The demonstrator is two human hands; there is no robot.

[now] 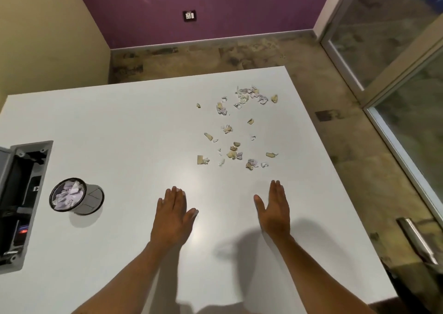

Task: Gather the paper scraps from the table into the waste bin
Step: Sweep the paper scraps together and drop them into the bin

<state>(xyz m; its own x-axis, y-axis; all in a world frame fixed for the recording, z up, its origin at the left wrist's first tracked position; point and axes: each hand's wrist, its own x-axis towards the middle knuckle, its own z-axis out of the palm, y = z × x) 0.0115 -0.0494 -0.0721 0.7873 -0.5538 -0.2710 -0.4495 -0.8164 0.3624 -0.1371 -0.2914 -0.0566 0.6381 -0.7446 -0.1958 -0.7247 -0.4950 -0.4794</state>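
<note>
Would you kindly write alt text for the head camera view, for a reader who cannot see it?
Two open, empty hands, left hand and right hand, hover over a white table, just short of torn paper scraps scattered on its far right part. A small round waste bin already holding scraps stands on the table to the left.

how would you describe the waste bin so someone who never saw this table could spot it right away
Start at the white table and go to its left side, next to the open grey cable box sunk into the top. The waste bin is the small round grey cup left of the left hand, already holding paper scraps.
</note>
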